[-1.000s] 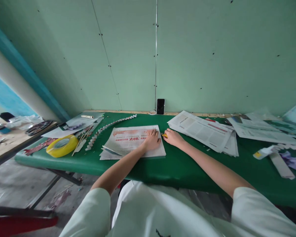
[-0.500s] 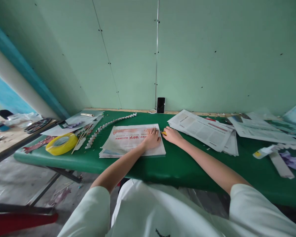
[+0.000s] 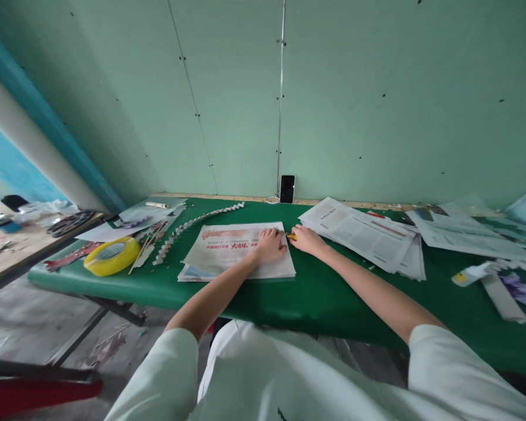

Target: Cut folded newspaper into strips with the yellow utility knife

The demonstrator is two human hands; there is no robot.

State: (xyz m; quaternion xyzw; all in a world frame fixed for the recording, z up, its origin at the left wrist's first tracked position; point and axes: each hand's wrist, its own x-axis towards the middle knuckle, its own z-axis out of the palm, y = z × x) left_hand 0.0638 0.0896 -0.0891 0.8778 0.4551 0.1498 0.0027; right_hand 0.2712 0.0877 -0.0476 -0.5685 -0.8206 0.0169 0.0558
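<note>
Left hand [image 3: 269, 247] flat on newspaper [image 3: 236, 250], fingers [image 3: 268, 234] spread.

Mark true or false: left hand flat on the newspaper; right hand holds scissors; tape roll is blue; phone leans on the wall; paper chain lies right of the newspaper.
1. The left hand lies flat on the newspaper. True.
2. The right hand holds scissors. False: it holds a small yellow tool, type unclear.
3. The tape roll is blue. False: it is yellow.
4. The phone leans against the wall. True.
5. The paper chain lies right of the newspaper. False: it lies left of it.
</note>
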